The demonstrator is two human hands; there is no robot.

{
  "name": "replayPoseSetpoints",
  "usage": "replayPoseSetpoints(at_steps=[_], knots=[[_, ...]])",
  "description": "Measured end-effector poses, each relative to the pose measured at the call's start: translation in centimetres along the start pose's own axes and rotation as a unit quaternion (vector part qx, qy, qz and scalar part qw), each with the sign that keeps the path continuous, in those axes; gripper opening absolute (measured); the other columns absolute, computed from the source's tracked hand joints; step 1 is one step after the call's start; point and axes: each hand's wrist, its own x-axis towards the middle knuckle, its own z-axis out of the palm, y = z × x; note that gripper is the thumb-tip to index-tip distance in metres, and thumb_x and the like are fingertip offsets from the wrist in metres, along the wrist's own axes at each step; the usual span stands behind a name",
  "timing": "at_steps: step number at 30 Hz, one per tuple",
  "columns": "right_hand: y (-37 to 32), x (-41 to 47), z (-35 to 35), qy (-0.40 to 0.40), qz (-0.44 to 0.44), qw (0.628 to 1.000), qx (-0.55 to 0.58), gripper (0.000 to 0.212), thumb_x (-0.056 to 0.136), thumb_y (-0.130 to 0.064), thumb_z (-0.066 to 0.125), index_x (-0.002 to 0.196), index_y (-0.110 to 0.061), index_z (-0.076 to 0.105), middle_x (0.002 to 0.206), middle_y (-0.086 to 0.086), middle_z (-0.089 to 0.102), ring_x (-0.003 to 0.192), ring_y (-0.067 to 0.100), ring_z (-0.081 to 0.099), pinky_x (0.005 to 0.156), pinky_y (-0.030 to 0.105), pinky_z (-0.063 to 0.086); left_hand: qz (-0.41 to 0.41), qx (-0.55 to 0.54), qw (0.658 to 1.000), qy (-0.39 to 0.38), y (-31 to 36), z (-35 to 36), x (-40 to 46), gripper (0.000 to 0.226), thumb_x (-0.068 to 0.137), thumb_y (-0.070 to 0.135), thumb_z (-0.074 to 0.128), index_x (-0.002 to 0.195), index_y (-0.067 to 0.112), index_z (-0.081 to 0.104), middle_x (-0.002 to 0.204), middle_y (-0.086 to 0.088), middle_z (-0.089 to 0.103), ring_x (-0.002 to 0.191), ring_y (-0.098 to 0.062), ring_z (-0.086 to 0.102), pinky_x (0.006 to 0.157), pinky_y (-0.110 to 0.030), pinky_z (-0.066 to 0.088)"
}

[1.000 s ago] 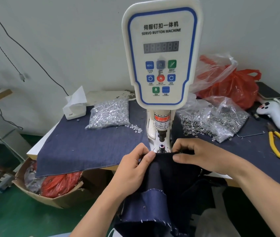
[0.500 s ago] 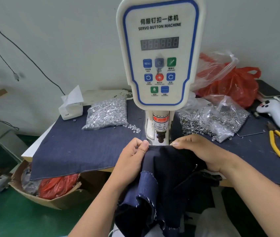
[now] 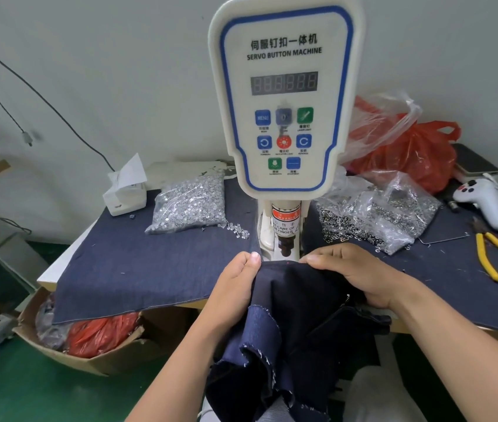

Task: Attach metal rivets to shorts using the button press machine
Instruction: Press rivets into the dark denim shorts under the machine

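Observation:
The white servo button machine (image 3: 284,99) stands at the table's middle, its press head (image 3: 284,242) just behind the cloth. Dark denim shorts (image 3: 296,306) hang off the table's front edge, their top edge stretched under the press head. My left hand (image 3: 235,287) pinches that edge on the left, thumb on top. My right hand (image 3: 351,269) grips the edge on the right, fingers curled over the fabric. A clear bag of silver rivets (image 3: 190,205) lies left of the machine. An open bag of metal rings (image 3: 375,214) lies to its right.
Blue denim cloth (image 3: 138,269) covers the table. Also on the table are a tissue box (image 3: 126,193) at the back left, red plastic bags (image 3: 409,147) at the back right, a white controller (image 3: 485,202) and yellow pliers (image 3: 497,257). A cardboard box (image 3: 89,357) sits on the floor.
Both hands pushed the shorts' edge forward under the press head, covering the lower die that showed one second ago. The grip on the fabric is unchanged.

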Motion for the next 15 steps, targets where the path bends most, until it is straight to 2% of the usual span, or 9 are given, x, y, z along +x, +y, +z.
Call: replayPoseSetpoints(at_steps=[2, 4, 6, 9, 15], knots=[[-0.3, -0.1, 0.0, -0.028, 0.011, 1.0, 0.001, 0.022, 0.099, -0.022, 0.062, 0.107, -0.011, 0.08, 0.106, 0.013, 0.078, 0.095, 0.017, 0.073, 0.078, 0.022, 0.054, -0.001, -0.007, 1.0, -0.002, 0.2, 0.1, 0.0, 0.037, 0.101, 0.056, 0.047, 0.071, 0.034, 0.049, 0.072, 0.02, 0.05, 0.067, 0.001, 0.047, 0.073, -0.031, 0.041], [-0.7, -0.2, 0.1, -0.042, 0.013, 0.999, -0.004, 0.02, 0.097, -0.023, 0.063, 0.1, -0.012, 0.08, 0.095, 0.009, 0.077, 0.086, 0.014, 0.071, 0.072, 0.021, 0.053, -0.003, -0.008, 1.0, -0.005, 0.2, 0.2, 0.1, 0.036, 0.099, 0.059, 0.046, 0.071, 0.035, 0.051, 0.072, 0.02, 0.051, 0.067, 0.001, 0.047, 0.074, -0.032, 0.041], [-0.9, -0.3, 0.3, -0.032, 0.01, 0.999, -0.012, 0.016, 0.095, -0.024, 0.066, 0.091, -0.016, 0.079, 0.085, 0.003, 0.073, 0.078, 0.01, 0.067, 0.069, 0.019, 0.051, -0.005, -0.008, 1.0, -0.008, 0.0, 0.2, 0.2, 0.037, 0.099, 0.059, 0.046, 0.071, 0.036, 0.052, 0.072, 0.02, 0.051, 0.068, 0.001, 0.048, 0.075, -0.033, 0.041], [-0.8, -0.3, 0.6, -0.014, 0.0, 1.0, -0.004, 0.025, 0.1, -0.017, 0.061, 0.082, -0.02, 0.078, 0.077, -0.002, 0.07, 0.071, 0.007, 0.063, 0.064, 0.017, 0.049, -0.004, -0.007, 1.0, -0.006, -0.3, 0.1, 0.3, 0.037, 0.099, 0.06, 0.046, 0.071, 0.037, 0.052, 0.073, 0.02, 0.052, 0.069, 0.0, 0.048, 0.076, -0.033, 0.042], [-0.9, -0.5, 1.0, 0.007, -0.011, 1.0, 0.003, 0.025, 0.1, -0.016, 0.059, 0.086, -0.015, 0.08, 0.083, 0.004, 0.074, 0.075, 0.01, 0.067, 0.068, 0.019, 0.051, -0.004, 0.0, 1.0, -0.003, -0.2, 0.0, 0.4, 0.037, 0.099, 0.06, 0.045, 0.071, 0.037, 0.053, 0.073, 0.02, 0.053, 0.068, 0.002, 0.049, 0.075, -0.033, 0.041]])
